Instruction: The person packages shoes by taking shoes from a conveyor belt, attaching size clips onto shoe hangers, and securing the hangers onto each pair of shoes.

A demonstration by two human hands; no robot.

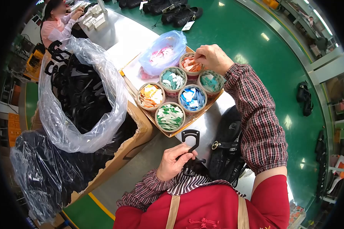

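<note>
My left hand (176, 162) is closed on a black plastic hanger (191, 145), whose hooked end points up. My right hand (213, 57) reaches over a round tub of orange and white tags (190, 64), its fingers pinched at the tub's rim; what they hold is too small to tell. Beside that tub stand others with teal tags (211, 82), blue tags (192, 98), green tags (170, 117) and yellow-orange tags (150, 95), all in a shallow cardboard tray (172, 133). A pair of black shoes (226, 147) lies on the metal table, below my right forearm.
A cardboard box (132, 141) on the left holds an open plastic bag (120, 110) full of black hangers (80, 91). A bluish bag (168, 53) lies in the tray's far corner. Across the table (122, 30) sits a person (57, 24). More black shoes (181, 16) stand beyond.
</note>
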